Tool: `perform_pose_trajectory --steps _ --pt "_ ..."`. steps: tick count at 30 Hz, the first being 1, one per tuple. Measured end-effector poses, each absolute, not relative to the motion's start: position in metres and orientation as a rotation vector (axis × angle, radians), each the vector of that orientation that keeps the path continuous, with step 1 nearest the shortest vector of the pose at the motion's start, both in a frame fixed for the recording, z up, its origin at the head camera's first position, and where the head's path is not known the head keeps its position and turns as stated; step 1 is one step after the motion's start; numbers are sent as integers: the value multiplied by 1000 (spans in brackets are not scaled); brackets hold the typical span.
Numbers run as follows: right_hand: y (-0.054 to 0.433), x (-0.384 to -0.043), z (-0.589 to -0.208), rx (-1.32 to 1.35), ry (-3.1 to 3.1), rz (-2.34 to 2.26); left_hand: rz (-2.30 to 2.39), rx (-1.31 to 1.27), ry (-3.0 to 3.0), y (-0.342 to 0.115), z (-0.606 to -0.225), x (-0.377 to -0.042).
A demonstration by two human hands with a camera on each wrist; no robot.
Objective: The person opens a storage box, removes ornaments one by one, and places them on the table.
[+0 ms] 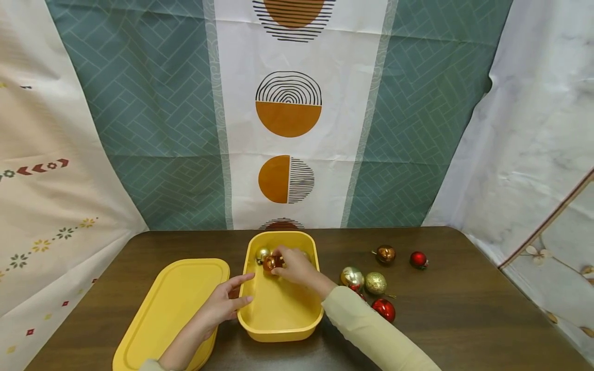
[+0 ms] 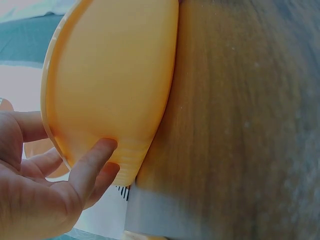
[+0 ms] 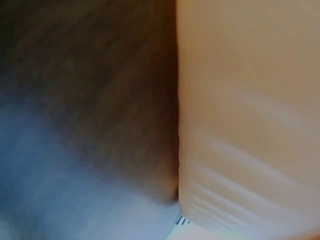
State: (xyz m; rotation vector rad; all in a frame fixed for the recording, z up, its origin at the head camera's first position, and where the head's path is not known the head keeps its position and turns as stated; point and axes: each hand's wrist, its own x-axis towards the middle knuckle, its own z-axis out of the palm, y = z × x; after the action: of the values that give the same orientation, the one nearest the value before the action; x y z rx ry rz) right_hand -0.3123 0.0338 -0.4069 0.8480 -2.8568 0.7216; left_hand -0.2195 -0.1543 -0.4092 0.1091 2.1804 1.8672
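A yellow plastic box [image 1: 269,314] stands on the table in the head view. My right hand [image 1: 297,266] reaches into its far part and pinches a shiny copper Christmas ball [image 1: 271,264] between thumb and fingers. Just left of that ball lies a small gold ball [image 1: 262,254]; another pale ball is mostly hidden behind the right hand. At the box's left rim is my left hand [image 1: 225,301], thumb and index finger reaching over the edge. Its other fingers [image 2: 97,155] touch the outer wall in the left wrist view. The right wrist view shows only the box's outer wall [image 3: 245,75].
A yellow lid [image 1: 178,293] lies flat on the dark table left of the box, under the left forearm. Right of the box are a pale gold ball [image 1: 352,278], a glittery gold ball [image 1: 375,283], a copper ball [image 1: 386,254] and several red balls [image 1: 383,310].
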Motion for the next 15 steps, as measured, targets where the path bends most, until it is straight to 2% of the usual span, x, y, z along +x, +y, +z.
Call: perform_pose_trajectory --steps 9,15 --pt "40 -307 -403 931 -2775 927 1865 115 2187 -154 -411 -219" --pt "52 -291 -384 1030 -2741 1065 1859 95 2209 -154 -410 -220"
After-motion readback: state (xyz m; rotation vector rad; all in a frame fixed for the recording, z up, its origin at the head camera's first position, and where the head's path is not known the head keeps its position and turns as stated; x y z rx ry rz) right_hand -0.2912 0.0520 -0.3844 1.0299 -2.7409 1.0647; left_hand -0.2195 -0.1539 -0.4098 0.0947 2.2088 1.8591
